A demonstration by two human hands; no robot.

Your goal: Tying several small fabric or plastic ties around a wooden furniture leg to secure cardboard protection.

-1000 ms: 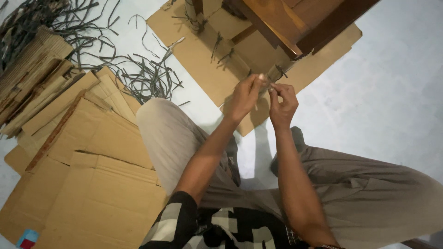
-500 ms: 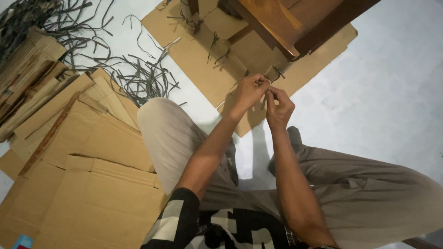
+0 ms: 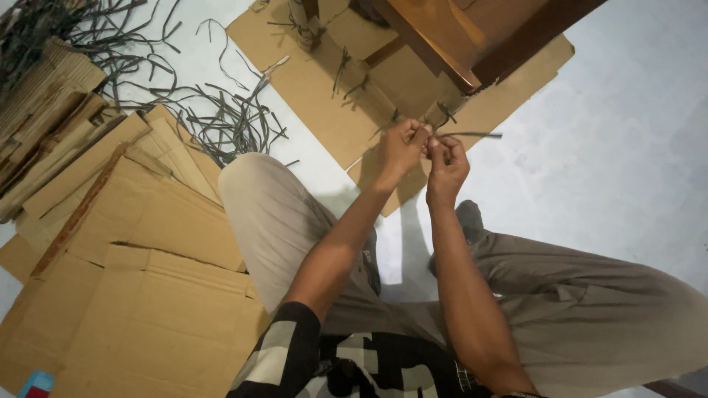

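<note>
My left hand (image 3: 400, 149) and my right hand (image 3: 447, 165) meet in front of me, fingertips together, pinching a thin dark strap (image 3: 472, 135) whose free end sticks out to the right. The strap is tied around brown cardboard (image 3: 332, 110) that wraps a wooden piece of furniture (image 3: 457, 33) at the top. Other short dark ties show on that cardboard. I sit on the floor with my knees spread, in beige trousers.
Flattened cardboard sheets (image 3: 140, 295) lie stacked at my left. A tangle of loose dark straps (image 3: 221, 121) lies on the white floor (image 3: 627, 162) at upper left, beside bundled cardboard (image 3: 44, 125). A small blue and red object (image 3: 35, 385) sits at the bottom left corner.
Both hands have stayed together at the cardboard edge, working the strap. The strap's free end now sticks out further to the right.
</note>
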